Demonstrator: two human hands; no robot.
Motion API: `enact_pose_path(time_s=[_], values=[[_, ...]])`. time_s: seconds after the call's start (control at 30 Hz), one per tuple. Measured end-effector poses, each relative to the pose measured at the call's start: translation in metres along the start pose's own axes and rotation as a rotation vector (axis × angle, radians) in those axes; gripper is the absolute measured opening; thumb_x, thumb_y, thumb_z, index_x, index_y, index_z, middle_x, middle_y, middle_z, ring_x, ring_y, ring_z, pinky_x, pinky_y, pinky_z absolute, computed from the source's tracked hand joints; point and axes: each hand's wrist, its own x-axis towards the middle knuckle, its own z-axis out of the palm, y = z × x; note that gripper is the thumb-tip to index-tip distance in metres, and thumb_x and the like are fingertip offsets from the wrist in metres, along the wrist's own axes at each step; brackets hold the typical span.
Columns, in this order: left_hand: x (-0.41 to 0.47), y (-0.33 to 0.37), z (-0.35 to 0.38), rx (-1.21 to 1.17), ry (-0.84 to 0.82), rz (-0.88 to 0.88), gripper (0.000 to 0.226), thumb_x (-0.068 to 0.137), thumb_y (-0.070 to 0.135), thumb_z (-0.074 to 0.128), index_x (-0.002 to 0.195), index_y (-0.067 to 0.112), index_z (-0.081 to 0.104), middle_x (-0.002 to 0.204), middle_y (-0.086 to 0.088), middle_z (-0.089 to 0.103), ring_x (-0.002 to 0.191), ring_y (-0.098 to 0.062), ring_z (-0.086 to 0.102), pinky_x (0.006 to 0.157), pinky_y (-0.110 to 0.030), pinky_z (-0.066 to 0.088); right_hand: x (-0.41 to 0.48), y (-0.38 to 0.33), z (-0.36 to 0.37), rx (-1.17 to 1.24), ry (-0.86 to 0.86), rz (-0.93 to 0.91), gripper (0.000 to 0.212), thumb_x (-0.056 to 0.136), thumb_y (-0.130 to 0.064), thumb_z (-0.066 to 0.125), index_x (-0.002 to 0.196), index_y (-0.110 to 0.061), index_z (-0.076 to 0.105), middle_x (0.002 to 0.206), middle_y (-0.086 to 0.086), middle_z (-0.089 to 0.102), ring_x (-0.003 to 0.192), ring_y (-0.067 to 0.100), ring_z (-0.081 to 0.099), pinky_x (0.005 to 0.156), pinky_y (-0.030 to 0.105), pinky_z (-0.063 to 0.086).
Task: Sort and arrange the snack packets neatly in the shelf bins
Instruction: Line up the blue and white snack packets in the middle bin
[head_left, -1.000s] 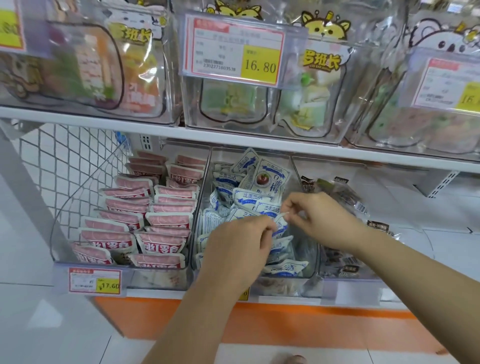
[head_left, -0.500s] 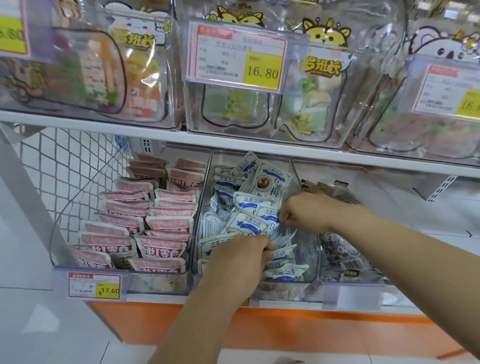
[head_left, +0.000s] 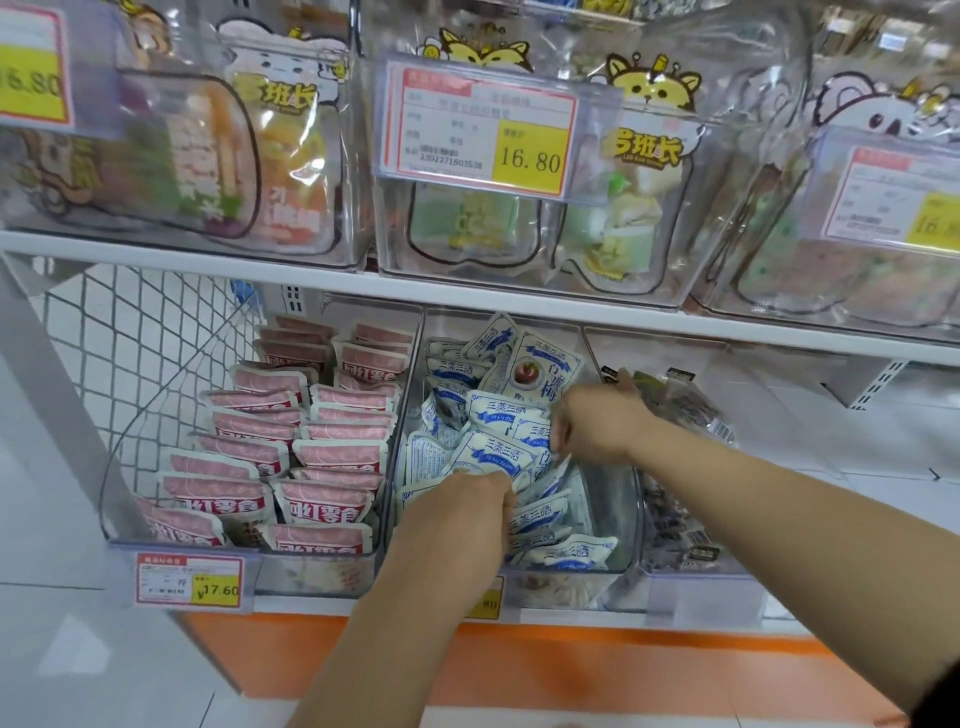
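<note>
Shop shelf (head_left: 208, 252), centre bin (head_left: 561, 584), mid-tidy. Your left hand (head_left: 457, 519) and right hand (head_left: 597, 426) curl round blue-white packets (head_left: 493, 449), apparently pinching. Next: stand them in rows.

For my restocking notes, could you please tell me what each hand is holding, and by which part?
The left hand grips the blue-and-white packets by their top edges; the right hand pinches one further back by its right edge.

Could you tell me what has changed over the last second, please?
Both hands pushed deeper into the middle bin: the left hand now grips blue-and-white packets near the front; the right hand shifted further back, pinching packets there. Pink packets and dark packets stayed put.
</note>
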Motion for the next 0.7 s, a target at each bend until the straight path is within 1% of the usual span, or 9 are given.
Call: enact_pose_path(time_s=[0.07,0.1,0.17,0.2,0.33,0.4,0.53,0.6,0.7], values=[[-0.001,-0.001,0.0,0.002,0.029,0.001,0.014,0.095,0.02,0.044,0.102,0.027,0.053,0.094,0.006,0.061,0.081,-0.015,0.06,0.073,-0.031,0.05,-0.015,0.007,-0.006,0.224,0.11,-0.037,0.013,0.083,-0.015,0.063,0.082,-0.027,0.068,0.096,-0.012,0.069,0.088,0.005,0.061,0.092,0.029,0.047],[-0.001,-0.001,0.0,0.007,0.035,0.004,0.015,0.096,0.021,0.043,0.104,0.027,0.053,0.096,0.005,0.061,0.082,-0.015,0.06,0.074,-0.032,0.05,-0.025,0.01,-0.008,0.262,0.216,-0.039,0.016,0.083,-0.014,0.062,0.082,-0.029,0.068,0.093,-0.012,0.069,0.079,0.003,0.06,0.081,0.025,0.05],[0.0,-0.002,0.001,0.025,0.039,0.017,0.016,0.096,0.021,0.041,0.106,0.026,0.052,0.096,0.004,0.062,0.083,-0.016,0.06,0.074,-0.032,0.05,-0.047,0.018,-0.007,0.361,0.458,-0.013,0.018,0.085,-0.011,0.06,0.087,-0.026,0.07,0.083,-0.012,0.068,0.062,-0.001,0.055,0.061,0.019,0.046],[0.0,-0.002,0.002,0.031,0.038,0.025,0.016,0.096,0.02,0.041,0.106,0.026,0.052,0.096,0.004,0.063,0.083,-0.016,0.059,0.073,-0.033,0.05,-0.059,0.022,-0.006,0.451,0.571,-0.005,0.018,0.085,-0.01,0.06,0.088,-0.024,0.071,0.08,-0.011,0.068,0.06,-0.001,0.055,0.057,0.018,0.043],[0.004,0.001,0.007,0.033,0.024,0.036,0.016,0.095,0.018,0.041,0.107,0.026,0.047,0.089,0.006,0.059,0.078,-0.015,0.056,0.065,-0.031,0.043,-0.091,0.027,0.016,0.806,0.913,0.023,0.022,0.087,-0.009,0.062,0.09,-0.031,0.065,0.085,-0.01,0.065,0.063,0.013,0.062,0.062,0.023,0.047],[0.005,0.004,0.008,0.036,0.031,0.042,0.014,0.096,0.019,0.039,0.108,0.025,0.046,0.085,0.008,0.055,0.075,-0.015,0.054,0.062,-0.03,0.039,-0.097,0.022,0.026,0.916,1.047,0.036,0.022,0.089,-0.007,0.058,0.091,-0.028,0.064,0.089,-0.004,0.065,0.058,0.016,0.062,0.058,0.016,0.047],[0.005,0.011,0.008,0.014,0.029,0.059,0.016,0.099,0.036,0.032,0.104,0.025,0.043,0.082,0.007,0.059,0.072,-0.014,0.056,0.061,-0.031,0.044,-0.098,0.01,0.031,1.078,1.25,0.071,0.021,0.091,-0.007,0.055,0.092,-0.026,0.063,0.086,0.008,0.065,0.058,0.01,0.064,0.053,0.007,0.041],[0.005,0.017,0.006,-0.001,0.035,0.059,0.021,0.099,0.043,0.031,0.106,0.027,0.042,0.082,0.008,0.06,0.072,-0.012,0.057,0.063,-0.032,0.046,-0.095,0.005,0.034,1.112,1.291,0.023,0.023,0.09,-0.008,0.057,0.092,-0.031,0.063,0.084,-0.001,0.065,0.064,0.006,0.065,0.06,0.011,0.046],[0.009,0.024,-0.005,-0.158,0.154,-0.027,0.033,0.098,0.045,0.027,0.115,0.029,0.05,0.08,0.013,0.057,0.075,-0.013,0.056,0.07,-0.032,0.046,-0.091,0.003,0.048,1.085,1.168,-0.067,0.02,0.085,-0.015,0.061,0.091,-0.034,0.065,0.086,-0.018,0.064,0.079,0.005,0.065,0.072,0.02,0.051]])
